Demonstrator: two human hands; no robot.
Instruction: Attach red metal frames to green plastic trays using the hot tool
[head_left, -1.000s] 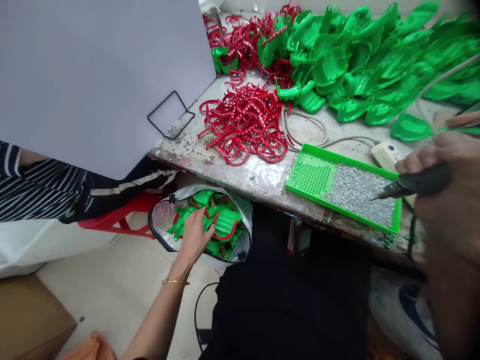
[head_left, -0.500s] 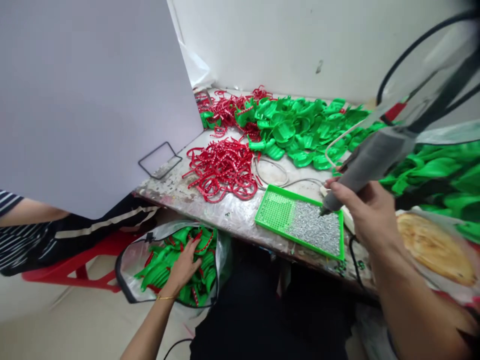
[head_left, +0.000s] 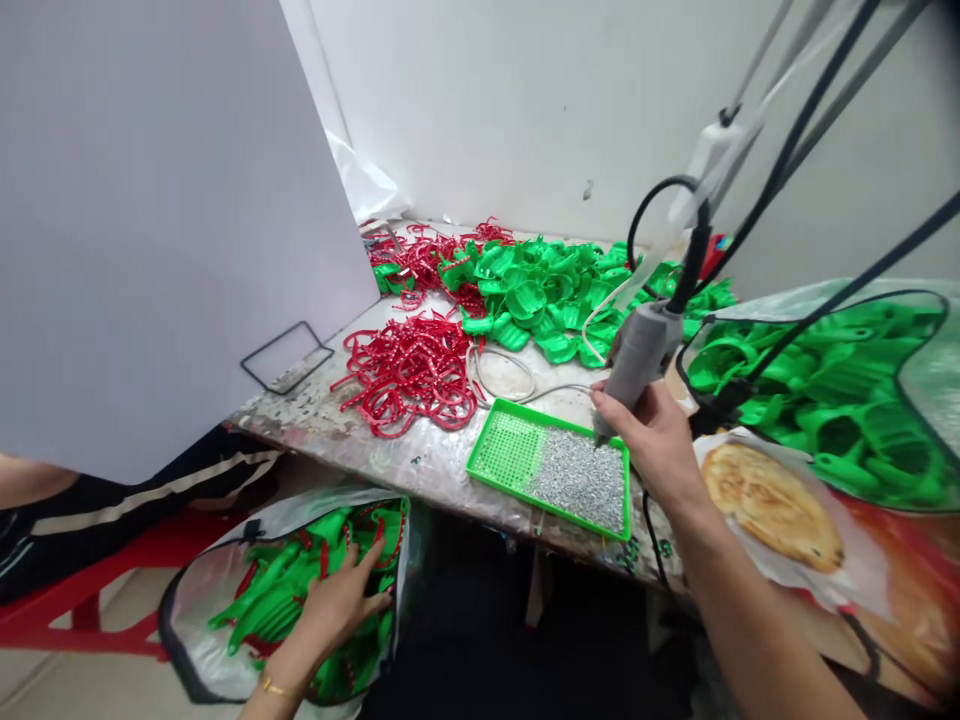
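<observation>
My right hand (head_left: 654, 436) is wrapped round a grey electric screwdriver (head_left: 636, 362), its tip down at the far right corner of a green tray (head_left: 510, 452) half covered with small silver screws. Low at the left, my left hand (head_left: 341, 603) reaches into a silver bag (head_left: 201, 590) on the floor and rests with spread fingers on green and red plastic parts (head_left: 281, 595) inside it. A heap of red toothed strips (head_left: 409, 372) lies on the worktable behind the tray, and a larger heap of green shells (head_left: 540, 290) lies further back.
A flatbread (head_left: 772, 505) on plastic wrap sits right of the tray. A mesh bin of green parts (head_left: 832, 395) stands at the right. Black cables (head_left: 817, 110) hang above. A person in striped trousers (head_left: 112, 510) sits at the left on a red stool, behind a white board (head_left: 150, 220).
The view has lifted and pulled back, showing more wall and table. My right hand brought the screwdriver tip to the tray's far corner. My left hand stays in the bag.
</observation>
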